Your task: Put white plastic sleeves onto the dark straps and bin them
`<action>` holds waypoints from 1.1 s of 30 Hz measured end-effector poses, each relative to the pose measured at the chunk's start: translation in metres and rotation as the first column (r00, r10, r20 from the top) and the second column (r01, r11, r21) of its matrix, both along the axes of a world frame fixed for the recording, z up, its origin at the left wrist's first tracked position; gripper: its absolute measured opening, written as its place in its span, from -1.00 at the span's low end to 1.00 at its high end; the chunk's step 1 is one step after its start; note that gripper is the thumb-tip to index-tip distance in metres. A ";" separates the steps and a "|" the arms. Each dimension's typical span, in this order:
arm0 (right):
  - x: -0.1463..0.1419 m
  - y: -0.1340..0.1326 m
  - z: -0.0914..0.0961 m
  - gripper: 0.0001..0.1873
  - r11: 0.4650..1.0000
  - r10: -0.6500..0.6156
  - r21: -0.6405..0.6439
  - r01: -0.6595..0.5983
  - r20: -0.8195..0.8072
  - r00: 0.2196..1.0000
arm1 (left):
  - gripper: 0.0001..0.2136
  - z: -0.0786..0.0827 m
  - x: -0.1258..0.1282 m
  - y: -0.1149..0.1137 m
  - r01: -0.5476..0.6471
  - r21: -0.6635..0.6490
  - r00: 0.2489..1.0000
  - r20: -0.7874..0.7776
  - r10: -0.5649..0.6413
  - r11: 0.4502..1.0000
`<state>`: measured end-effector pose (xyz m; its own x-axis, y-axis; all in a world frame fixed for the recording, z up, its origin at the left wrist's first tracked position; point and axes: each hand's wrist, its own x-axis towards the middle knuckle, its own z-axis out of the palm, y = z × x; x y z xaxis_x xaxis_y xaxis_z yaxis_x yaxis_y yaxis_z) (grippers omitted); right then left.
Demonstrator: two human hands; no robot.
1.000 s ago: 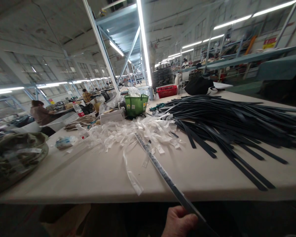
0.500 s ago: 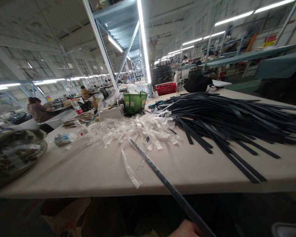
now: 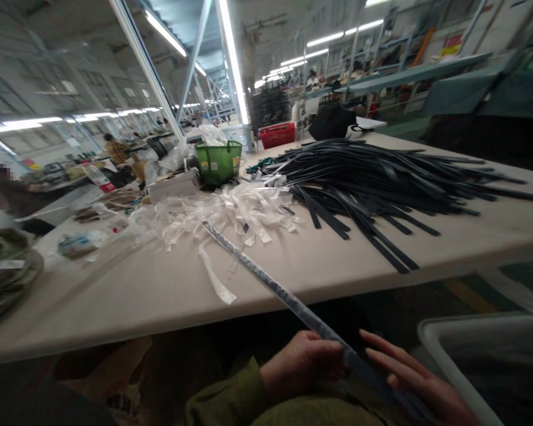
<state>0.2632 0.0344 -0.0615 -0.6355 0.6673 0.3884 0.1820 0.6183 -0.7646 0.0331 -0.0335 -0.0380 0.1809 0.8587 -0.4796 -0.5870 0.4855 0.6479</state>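
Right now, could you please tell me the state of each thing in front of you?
dark strip: far end resting on the table, near end off its edge.
left hand: closed on the dark strip.
right hand: open, fingers stretched along the dark strip.
black strips: loose heap, lying flat.
clear wrappers: crumpled, piled loosely.
green basket: upright, open-topped.

The person wore a soft olive-green long sleeve (image 3: 231, 397), bunched into folds at the wrist of the bare left hand (image 3: 304, 362). The same olive cloth spread below it. The bare right hand (image 3: 411, 378) showed long, slim fingers (image 3: 382, 346).
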 end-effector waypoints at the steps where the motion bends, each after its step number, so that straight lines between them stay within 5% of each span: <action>1: -0.006 -0.002 0.010 -0.57 0.994 0.087 0.060 -0.086 -0.011 0.996 | -0.70 0.004 0.000 0.000 0.000 0.007 1.000 0.023 -0.001 1.000; 4: -0.029 -0.004 0.038 -0.63 0.975 0.183 0.144 -0.171 -0.071 0.981 | -0.74 0.012 -0.002 0.000 -0.013 0.024 0.997 0.075 0.011 1.000; 7: -0.048 -0.002 0.055 -0.76 0.978 0.193 0.095 -0.183 -0.109 0.975 | -0.72 0.017 -0.013 0.002 -0.062 0.037 0.996 0.065 0.060 0.997; 10: -0.052 -0.002 0.057 -0.81 0.982 0.185 -0.010 -0.190 -0.181 0.966 | -0.63 0.025 -0.041 0.013 -0.254 0.042 0.967 0.048 0.252 0.966; 12: -0.051 -0.003 0.053 -0.82 0.977 0.171 -0.087 -0.193 -0.208 0.963 | -0.69 0.037 -0.072 0.025 -0.458 0.042 0.889 0.038 0.457 0.888; 15: -0.050 -0.005 0.044 -0.82 0.955 0.191 -0.188 -0.231 -0.206 0.960 | -0.81 0.062 -0.132 0.047 -0.713 0.092 0.700 0.029 0.714 0.695; 19: -0.055 -0.008 0.039 -0.80 0.913 0.271 -0.267 -0.309 -0.169 0.947 | -0.74 0.095 -0.203 0.076 -0.834 0.153 0.539 0.024 0.842 0.530; 22: -0.061 -0.007 0.036 -0.75 0.919 0.255 -0.268 -0.291 -0.161 0.953 | -0.76 0.107 -0.227 0.091 -0.872 0.186 0.465 0.028 0.885 0.452; 27: -0.072 -0.003 0.032 -0.71 0.942 0.089 -0.307 -0.135 -0.159 0.983 | -0.82 0.101 -0.218 0.098 -0.865 0.196 0.482 0.070 0.873 0.462; 33: -0.070 -0.001 0.050 -0.85 0.988 -0.031 -0.149 -0.026 -0.368 0.929 | -0.73 0.087 -0.211 0.099 -0.866 0.090 0.500 0.145 0.854 0.492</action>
